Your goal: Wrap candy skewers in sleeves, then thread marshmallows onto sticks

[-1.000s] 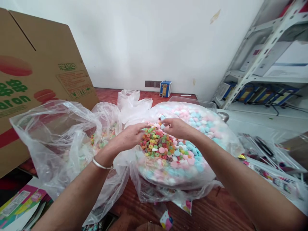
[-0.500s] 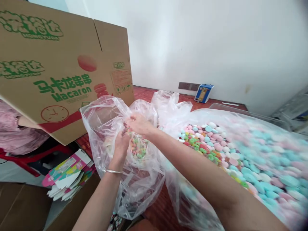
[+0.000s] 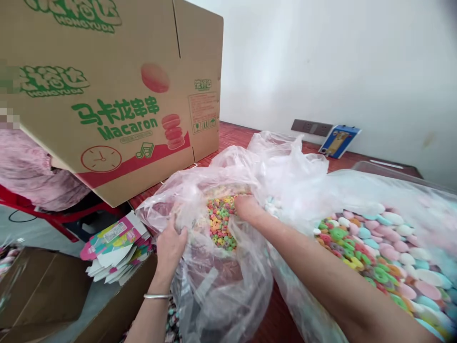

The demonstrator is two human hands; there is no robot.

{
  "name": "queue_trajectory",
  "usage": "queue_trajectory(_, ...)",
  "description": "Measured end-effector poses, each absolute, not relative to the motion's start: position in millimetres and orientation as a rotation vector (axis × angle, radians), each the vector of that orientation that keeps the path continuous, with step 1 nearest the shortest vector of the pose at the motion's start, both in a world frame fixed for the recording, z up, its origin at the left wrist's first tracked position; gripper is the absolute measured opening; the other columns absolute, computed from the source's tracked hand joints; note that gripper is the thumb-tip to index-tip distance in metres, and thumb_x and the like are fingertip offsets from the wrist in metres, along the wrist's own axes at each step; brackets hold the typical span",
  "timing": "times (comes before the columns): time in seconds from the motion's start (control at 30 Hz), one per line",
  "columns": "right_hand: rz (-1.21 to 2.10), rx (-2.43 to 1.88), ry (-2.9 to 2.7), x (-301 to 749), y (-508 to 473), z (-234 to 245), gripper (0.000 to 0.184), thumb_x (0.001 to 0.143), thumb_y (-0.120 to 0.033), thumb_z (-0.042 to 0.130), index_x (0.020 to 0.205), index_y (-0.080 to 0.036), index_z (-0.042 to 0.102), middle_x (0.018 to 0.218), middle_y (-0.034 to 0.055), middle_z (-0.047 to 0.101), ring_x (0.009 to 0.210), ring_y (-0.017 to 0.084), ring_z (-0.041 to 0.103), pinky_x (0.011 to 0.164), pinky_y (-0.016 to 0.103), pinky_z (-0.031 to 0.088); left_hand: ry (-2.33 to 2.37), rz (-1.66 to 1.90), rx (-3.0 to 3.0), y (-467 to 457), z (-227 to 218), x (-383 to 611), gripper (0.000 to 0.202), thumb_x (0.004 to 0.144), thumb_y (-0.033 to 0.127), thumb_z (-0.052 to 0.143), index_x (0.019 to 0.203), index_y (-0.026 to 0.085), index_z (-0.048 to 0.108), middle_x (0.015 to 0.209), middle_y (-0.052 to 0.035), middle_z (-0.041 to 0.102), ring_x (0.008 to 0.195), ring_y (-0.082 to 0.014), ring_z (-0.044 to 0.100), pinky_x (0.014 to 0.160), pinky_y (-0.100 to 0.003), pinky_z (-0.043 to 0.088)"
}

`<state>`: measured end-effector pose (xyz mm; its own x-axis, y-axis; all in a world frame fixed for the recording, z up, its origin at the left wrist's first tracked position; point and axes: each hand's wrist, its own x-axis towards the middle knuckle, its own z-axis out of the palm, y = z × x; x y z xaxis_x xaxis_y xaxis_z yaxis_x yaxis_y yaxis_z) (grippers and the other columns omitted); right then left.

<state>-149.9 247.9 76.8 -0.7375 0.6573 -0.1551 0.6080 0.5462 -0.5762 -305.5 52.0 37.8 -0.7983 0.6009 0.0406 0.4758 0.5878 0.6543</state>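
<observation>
A clear plastic bag [image 3: 246,281] lies with its mouth spread in front of me, small colourful ring-shaped candies [image 3: 219,221] showing inside. My left hand [image 3: 170,245] is at the bag's left side, thumb and fingers apart against the film; a silver bangle circles that wrist. My right hand [image 3: 247,206] reaches into the bag at the right edge of the candies, its fingers hidden. To the right, a larger clear bag [image 3: 342,186] holds pink, blue and white rounded candies [image 3: 396,238], with bigger ring candies [image 3: 353,247] on top, partly behind my right forearm.
A big cardboard box [image 3: 124,95] printed "Macaron" stands at the left back. Below it are a stack of colourful printed cards [image 3: 117,243] and an open carton [image 3: 46,286]. A person in a pink top [image 3: 32,166] sits behind. A blue box [image 3: 340,141] stands by the wall.
My hands were together at the bunched bag mouth. They have parted, the mouth is spread wider, and my right hand has gone inside. The view has shifted left.
</observation>
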Motion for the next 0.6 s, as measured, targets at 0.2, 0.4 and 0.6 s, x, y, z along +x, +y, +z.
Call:
queue_trajectory(0.2,0.756,-1.088,-3.159,-194,225,51,0.062,0.083,-0.038,0.074,0.139,-0.026,0.052,0.147,0.0136,0.048,0.125,0.036,0.054,0.095,0.057,0.049,1.792,1.840,0.562,58,87,-277,0.040,0.075,0.041,0.070,0.109,0.020,0.071,0.082,-0.0024,0.076,0.067,-0.0189,0.069,0.064,-0.029,0.055)
queue_trajectory(0.4,0.533,-0.992,-3.160,-181,205,34,0.086,0.072,-0.023,0.073,0.150,-0.028,0.036,0.155,0.0193,0.033,0.137,0.045,0.036,0.102,0.061,0.038,1.519,2.009,0.445,59,136,-246,0.042,0.067,0.033,0.081,0.108,0.023,0.074,0.086,-0.0019,0.077,0.070,-0.0170,0.072,0.064,-0.025,0.058)
queue_trajectory(0.6,0.651,-1.083,-3.167,-188,210,33,0.102,0.059,-0.053,0.079,0.150,-0.029,0.038,0.158,0.0186,0.028,0.138,0.054,0.031,0.097,0.064,0.042,1.492,1.981,0.387,52,134,-241,0.048,0.071,0.031,0.081,0.117,0.027,0.071,0.092,-0.0009,0.077,0.072,-0.0169,0.073,0.063,-0.024,0.060)
